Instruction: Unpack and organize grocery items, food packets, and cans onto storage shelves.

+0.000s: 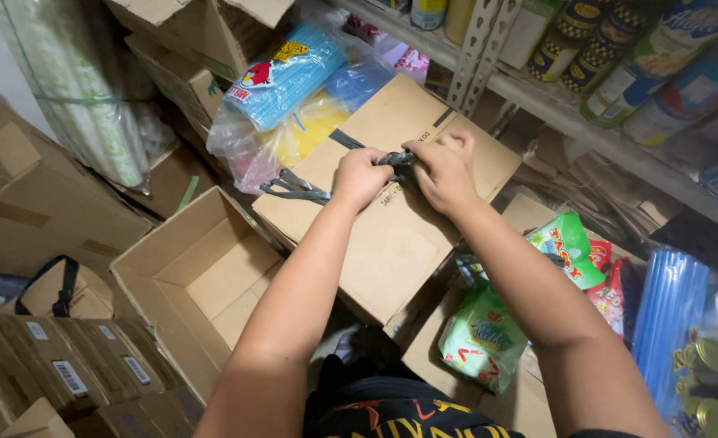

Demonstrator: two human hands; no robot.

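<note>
A closed cardboard box (391, 235) lies tilted on top of other cartons, its flaps shut and its contents hidden. Both hands meet on its upper side: the left hand (359, 174) is clenched around a grey plastic strap (298, 188) that trails off to the left over the box edge, and the right hand (444, 170) pinches the same strap just beside it, fingers curled tight.

To the left stands one open cardboard box (193, 276) with its flaps spread. Behind the closed box, a clear plastic bag (294, 113) holds packs of drinking straws — one blue, one yellow can be told. To the right, two green snack packets (485, 337) lie in another carton, with red ones beside them.

A metal shelf (570, 109) along the right carries jars and packets — too many and too crowded to count. Stacked cartons fill the cramped storeroom all round.
</note>
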